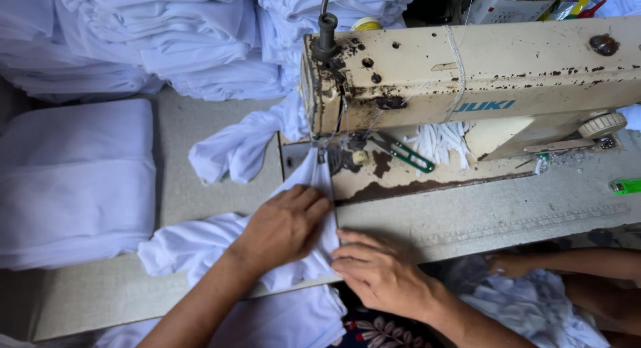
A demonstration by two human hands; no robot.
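You have two hands on the cloth: your left hand (284, 224) and your right hand (377, 271). You can count one sewing machine (481, 81), one green lighter (625, 186) and one green-handled tool (407, 154).

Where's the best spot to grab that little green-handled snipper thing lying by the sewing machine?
Probably the small green-handled metal thread snips by their green loop end, coming from the right: that end points away from the needle and lies flat and uncovered on the worn cream sewing machine bed.

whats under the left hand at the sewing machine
The left hand presses flat on white fabric, which runs up to the needle area of the sewing machine. The grey table lies beneath. The seam under the palm is covered.
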